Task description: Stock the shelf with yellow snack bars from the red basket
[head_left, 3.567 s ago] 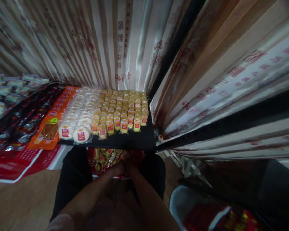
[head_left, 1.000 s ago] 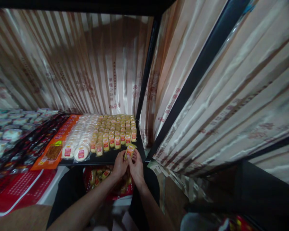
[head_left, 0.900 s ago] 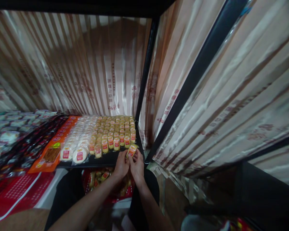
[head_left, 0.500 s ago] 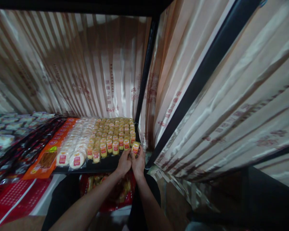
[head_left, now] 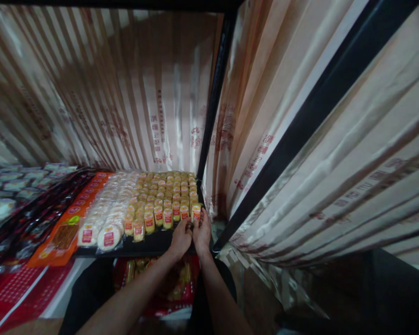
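Observation:
Both my hands reach onto a black shelf [head_left: 153, 243] at its front right corner. My left hand [head_left: 180, 238] and my right hand [head_left: 202, 231] together pinch a small yellow snack packet [head_left: 196, 213] with a red label. The packet stands upright at the right end of the front row of matching yellow packets [head_left: 162, 200], which fill the shelf in several rows. Below my forearms lies a red bag [head_left: 167, 286] holding more of the yellow packets.
Round white cakes in clear wrap [head_left: 108, 218] sit left of the yellow rows, then orange packs [head_left: 64, 228] and dark packs [head_left: 28, 223]. A black shelf post [head_left: 212, 102] and a slanted black bar [head_left: 300, 125] stand against striped satin curtains. A red mat [head_left: 17, 293] lies lower left.
My hands have lifted the yellow packet from the red bag up to the shelf and moved it forward to the right end of the front row. The camera has tilted up.

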`<act>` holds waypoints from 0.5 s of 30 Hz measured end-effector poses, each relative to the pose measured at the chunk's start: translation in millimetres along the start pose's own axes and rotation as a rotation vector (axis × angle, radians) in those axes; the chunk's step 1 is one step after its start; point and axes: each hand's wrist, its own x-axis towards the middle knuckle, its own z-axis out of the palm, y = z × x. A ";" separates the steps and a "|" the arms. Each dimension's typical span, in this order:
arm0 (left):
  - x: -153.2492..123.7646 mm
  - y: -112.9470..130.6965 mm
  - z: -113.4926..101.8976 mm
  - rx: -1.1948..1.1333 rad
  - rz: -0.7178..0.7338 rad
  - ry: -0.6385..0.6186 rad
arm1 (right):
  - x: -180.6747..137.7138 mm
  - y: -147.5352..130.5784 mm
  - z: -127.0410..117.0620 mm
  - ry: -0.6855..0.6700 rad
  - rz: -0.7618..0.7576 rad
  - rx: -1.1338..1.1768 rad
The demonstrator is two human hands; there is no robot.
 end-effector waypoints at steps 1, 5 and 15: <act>-0.2 0.1 -0.5 0.001 -0.003 0.001 | 0.9 1.1 0.8 -0.003 -0.002 -0.014; -0.4 -1.6 -1.3 0.016 0.005 0.020 | 1.2 1.8 3.7 0.008 -0.011 -0.096; 7.1 -7.8 -5.0 0.039 0.053 0.022 | -4.2 -0.7 10.6 0.044 -0.106 -0.214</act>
